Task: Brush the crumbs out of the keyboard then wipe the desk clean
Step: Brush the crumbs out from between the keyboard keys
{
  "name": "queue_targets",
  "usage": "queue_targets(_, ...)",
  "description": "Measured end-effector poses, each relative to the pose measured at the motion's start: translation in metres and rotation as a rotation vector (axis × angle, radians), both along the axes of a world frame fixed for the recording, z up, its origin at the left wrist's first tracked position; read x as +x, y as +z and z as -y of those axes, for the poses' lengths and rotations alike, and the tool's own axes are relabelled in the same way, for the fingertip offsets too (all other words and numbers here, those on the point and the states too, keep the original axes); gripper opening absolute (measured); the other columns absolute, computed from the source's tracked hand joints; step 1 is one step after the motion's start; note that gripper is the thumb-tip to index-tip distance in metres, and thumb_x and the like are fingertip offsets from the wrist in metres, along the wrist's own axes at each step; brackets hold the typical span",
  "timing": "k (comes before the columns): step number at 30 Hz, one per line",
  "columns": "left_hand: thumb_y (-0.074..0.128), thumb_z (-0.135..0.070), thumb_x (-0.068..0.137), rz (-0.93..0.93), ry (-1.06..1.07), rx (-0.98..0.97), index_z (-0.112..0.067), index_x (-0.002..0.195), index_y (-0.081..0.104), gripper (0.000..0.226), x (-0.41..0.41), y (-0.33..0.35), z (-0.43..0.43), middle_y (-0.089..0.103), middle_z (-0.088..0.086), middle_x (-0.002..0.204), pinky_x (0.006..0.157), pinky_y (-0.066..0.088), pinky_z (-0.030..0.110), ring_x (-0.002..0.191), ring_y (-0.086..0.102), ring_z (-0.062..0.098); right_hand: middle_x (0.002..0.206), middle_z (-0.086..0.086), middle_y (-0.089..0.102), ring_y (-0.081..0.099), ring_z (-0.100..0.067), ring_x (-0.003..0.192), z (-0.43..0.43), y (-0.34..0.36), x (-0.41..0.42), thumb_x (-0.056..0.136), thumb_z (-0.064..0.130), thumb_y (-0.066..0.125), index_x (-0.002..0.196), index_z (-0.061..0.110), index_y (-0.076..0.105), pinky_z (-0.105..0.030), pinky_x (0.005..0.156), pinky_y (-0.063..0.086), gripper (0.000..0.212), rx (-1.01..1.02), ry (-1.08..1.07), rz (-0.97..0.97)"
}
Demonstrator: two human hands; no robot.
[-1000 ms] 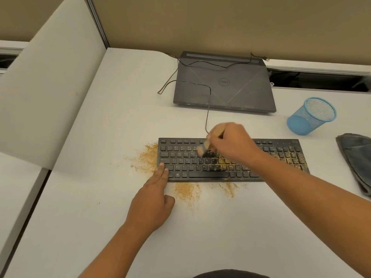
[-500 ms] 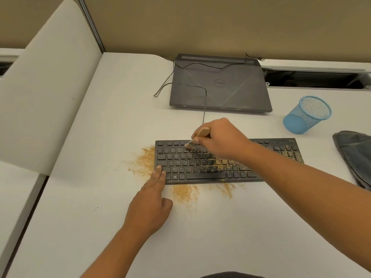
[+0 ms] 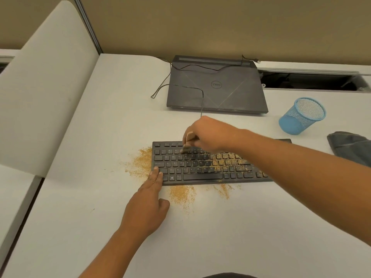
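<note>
A black keyboard [image 3: 200,176] lies across the middle of the white desk [image 3: 100,217]. Brown crumbs [image 3: 226,159] cover its middle and right keys. More crumbs lie on the desk left of it [image 3: 141,163] and in front of it [image 3: 181,194]. My right hand [image 3: 208,133] grips a small wooden-handled brush [image 3: 187,142], its bristles on the upper left key rows. My left hand [image 3: 147,205] lies flat, with straight fingertips pressing the keyboard's front left corner. My right forearm hides the keyboard's right end.
A closed grey laptop [image 3: 216,87] with a thin cable [image 3: 180,86] sits behind the keyboard. A blue mesh cup [image 3: 301,116] lies tilted at the right, with a dark grey cloth [image 3: 349,146] near the right edge. A white partition [image 3: 40,87] borders the left side.
My right hand has swept the brush leftward and toward the back rows of the keyboard. My left hand has stayed on the front left corner.
</note>
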State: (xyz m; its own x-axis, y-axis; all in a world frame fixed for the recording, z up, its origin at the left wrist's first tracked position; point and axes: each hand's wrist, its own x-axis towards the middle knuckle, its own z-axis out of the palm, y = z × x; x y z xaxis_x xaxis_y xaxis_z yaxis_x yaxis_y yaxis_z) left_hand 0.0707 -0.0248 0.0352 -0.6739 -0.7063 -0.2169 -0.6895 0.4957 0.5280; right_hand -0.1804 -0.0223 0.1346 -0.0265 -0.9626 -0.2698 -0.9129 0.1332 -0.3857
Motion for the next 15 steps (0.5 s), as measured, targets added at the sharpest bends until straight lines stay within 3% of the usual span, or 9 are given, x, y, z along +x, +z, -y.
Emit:
queue_targets(4, 0.048, -0.023, 0.093, -0.011, 0.0, -0.002, -0.026, 0.156, 0.016, 0.071, 0.001, 0.0, 0.001, -0.008, -0.024, 0.156, 0.095, 0.041, 0.019, 0.141, 0.032, 0.006, 0.085, -0.003, 0.072, 0.064, -0.015, 0.07, 0.002, -0.002, -0.006, 0.094, 0.023, 0.06, 0.09, 0.01, 0.072, -0.027, 0.056, 0.049, 0.018, 0.08, -0.066, -0.056)
queue_targets(8, 0.048, -0.023, 0.093, -0.012, 0.001, -0.001, -0.025, 0.156, 0.016, 0.07, 0.0, 0.001, 0.0, -0.007, -0.022, 0.157, 0.096, 0.039, 0.018, 0.141, 0.032, 0.005, 0.087, -0.001, 0.071, 0.063, -0.01, 0.073, 0.005, 0.0, -0.001, 0.094, 0.022, 0.061, 0.094, 0.012, 0.072, -0.031, 0.064, 0.055, 0.015, -0.018, -0.17, 0.058)
queue_targets(11, 0.047, -0.023, 0.093, -0.007, 0.0, 0.002, -0.025, 0.156, 0.015, 0.071, 0.0, 0.002, 0.0, -0.008, -0.022, 0.157, 0.096, 0.04, 0.018, 0.141, 0.032, 0.005, 0.077, -0.005, 0.065, 0.057, -0.015, 0.064, 0.003, -0.001, 0.005, 0.096, 0.024, 0.058, 0.088, 0.007, 0.067, -0.028, 0.053, 0.045, 0.021, 0.106, -0.109, -0.008)
queue_targets(15, 0.047, -0.022, 0.093, -0.001, 0.001, 0.009, -0.025, 0.156, 0.015, 0.071, -0.001, 0.003, 0.0, -0.009, -0.023, 0.155, 0.1, 0.04, 0.02, 0.143, 0.029, 0.005, 0.067, -0.001, 0.057, 0.051, -0.013, 0.058, 0.006, 0.005, 0.008, 0.095, 0.02, 0.058, 0.079, 0.008, 0.063, -0.027, 0.052, 0.04, 0.021, 0.057, -0.134, 0.046)
